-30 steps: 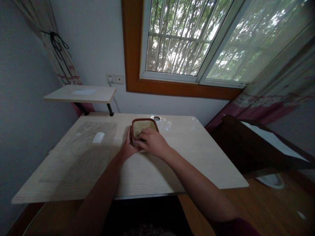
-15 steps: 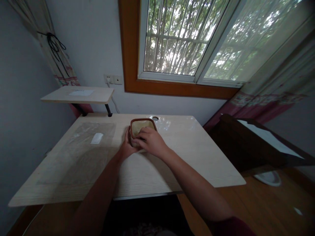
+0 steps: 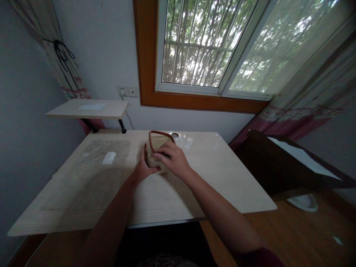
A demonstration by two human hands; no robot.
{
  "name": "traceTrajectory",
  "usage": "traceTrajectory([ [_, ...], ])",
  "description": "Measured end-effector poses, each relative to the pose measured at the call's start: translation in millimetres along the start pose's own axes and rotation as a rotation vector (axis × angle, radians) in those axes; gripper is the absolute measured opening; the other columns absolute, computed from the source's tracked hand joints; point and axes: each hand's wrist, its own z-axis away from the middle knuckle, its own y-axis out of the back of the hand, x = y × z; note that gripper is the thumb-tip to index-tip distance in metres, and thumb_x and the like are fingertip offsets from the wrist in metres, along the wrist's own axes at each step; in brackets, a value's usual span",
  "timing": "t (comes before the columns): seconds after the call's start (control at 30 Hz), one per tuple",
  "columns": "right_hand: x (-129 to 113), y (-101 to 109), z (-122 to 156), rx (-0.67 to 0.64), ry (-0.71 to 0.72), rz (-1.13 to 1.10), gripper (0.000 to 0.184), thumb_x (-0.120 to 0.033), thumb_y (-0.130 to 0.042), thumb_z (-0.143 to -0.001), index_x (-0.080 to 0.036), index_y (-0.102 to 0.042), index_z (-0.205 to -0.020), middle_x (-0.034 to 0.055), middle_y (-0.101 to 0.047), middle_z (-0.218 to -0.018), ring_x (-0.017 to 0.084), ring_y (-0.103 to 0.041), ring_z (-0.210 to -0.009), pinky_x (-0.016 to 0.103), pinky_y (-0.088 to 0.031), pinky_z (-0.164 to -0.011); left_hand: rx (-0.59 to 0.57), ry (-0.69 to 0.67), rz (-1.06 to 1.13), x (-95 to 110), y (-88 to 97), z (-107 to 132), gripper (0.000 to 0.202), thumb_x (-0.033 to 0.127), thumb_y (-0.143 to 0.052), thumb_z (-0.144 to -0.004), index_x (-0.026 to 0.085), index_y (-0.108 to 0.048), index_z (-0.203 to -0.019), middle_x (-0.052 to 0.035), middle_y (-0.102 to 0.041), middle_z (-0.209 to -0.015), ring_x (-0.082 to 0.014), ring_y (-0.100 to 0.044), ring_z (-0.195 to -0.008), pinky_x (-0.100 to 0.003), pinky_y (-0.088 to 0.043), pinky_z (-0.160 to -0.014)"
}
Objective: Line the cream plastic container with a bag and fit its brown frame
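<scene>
A small cream storage basket (image 3: pixel 150 160) with a brown rim stands on the pale wooden desk (image 3: pixel 205 189), its near side turned partly toward me. My left hand (image 3: pixel 144 168) is wrapped against the basket's left and lower front side, thumb along the bottom. The fingers of my right hand (image 3: pixel 174 157) are closed over the near rim at the right, hiding that corner. A small dark spot shows beneath these fingers; what it is I cannot make out.
A clear plastic sheet (image 3: pixel 91 178) with a white label (image 3: pixel 109 158) covers the desk's left part. A raised shelf (image 3: pixel 86 111) stands at the back left. Beyond the right edge is a dark piece of furniture (image 3: pixel 267 167) with a white sheet. A window (image 3: pixel 205 44) is behind.
The basket has tilted and turned slightly, its rim rising at the left, so more of its front wall shows. My right fingers have shifted a little along the rim.
</scene>
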Motion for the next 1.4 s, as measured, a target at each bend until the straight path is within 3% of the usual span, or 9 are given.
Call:
traceTrajectory([
  [0.17, 0.5, 7.5, -1.0, 0.141, -0.001, -0.129, 0.013, -0.034, -0.071, -0.091, -0.022, -0.076, -0.089, 0.0035, -0.069, -0.087, 0.017, -0.065, -0.083, 0.031, -0.052, -0.076, -0.059, -0.009, 0.088, -6.5, -0.2, -0.2, 0.135, 0.035, -0.092, -0.058, 0.025, -0.005, -0.161, -0.0197, -0.025, -0.164, -0.0377, -0.03, -0.15, -0.055, -0.031, -0.122],
  [0.3, -2.2, 18.7, -3.4, 0.211, -0.038, -0.18, 0.008, -0.03, -0.072, -0.09, -0.023, -0.076, -0.088, 0.0022, -0.069, -0.086, 0.017, -0.065, -0.083, 0.032, -0.052, -0.077, -0.063, -0.049, 0.144, -10.7, -0.8, -1.3, 0.135, 0.035, -0.092, -0.058, 0.025, -0.005, -0.161, -0.0189, -0.023, -0.165, -0.0386, -0.029, -0.151, -0.055, -0.03, -0.123],
  [0.63, 2.2, 52.6, 9.3, 0.316, -0.163, -0.093, 0.009, -0.031, -0.069, -0.091, -0.026, -0.076, -0.094, 0.0032, -0.069, -0.092, 0.019, -0.065, -0.091, 0.035, -0.053, -0.082, -0.056, -0.036, 0.129, -26.1, -0.3, -0.6, 0.139, 0.033, -0.095, -0.055, 0.028, -0.004, -0.161, -0.0185, -0.017, -0.167, -0.0389, -0.019, -0.154, -0.055, -0.019, -0.125],
  [0.9, 49.3, 70.9, 55.6, 0.375, -0.236, 0.111, 0.012, -0.035, -0.069, -0.091, -0.025, -0.075, -0.096, 0.0047, -0.068, -0.095, 0.021, -0.063, -0.094, 0.038, -0.053, -0.083, -0.055, -0.008, 0.099, -24.6, 0.4, -0.3, 0.139, 0.033, -0.095, -0.055, 0.029, -0.005, -0.161, -0.0183, -0.018, -0.166, -0.0394, -0.018, -0.154, -0.058, -0.017, -0.125],
  [1.2, 117.9, 76.1, 120.6, 0.21, -0.284, 0.42, 0.02, -0.039, -0.065, -0.094, -0.024, -0.077, -0.095, 0.0071, -0.073, -0.093, 0.026, -0.061, -0.092, 0.043, -0.05, -0.085, -0.063, -0.011, 0.095, -24.4, 0.9, -0.3, 0.136, 0.034, -0.094, -0.056, 0.028, -0.006, -0.16, -0.0182, -0.018, -0.165, -0.0386, -0.018, -0.154, -0.057, -0.016, -0.126],
  [1.4, 143.2, 73.2, 142.4, 0.082, -0.313, 0.561, 0.02, -0.035, -0.064, -0.093, -0.023, -0.08, -0.097, 0.0086, -0.074, -0.093, 0.027, -0.061, -0.092, 0.042, -0.049, -0.087, -0.066, -0.006, 0.087, -32.1, 1.8, 0.0, 0.136, 0.035, -0.094, -0.055, 0.026, -0.007, -0.16, -0.0183, -0.02, -0.165, -0.0382, -0.018, -0.154, -0.055, -0.016, -0.126],
])
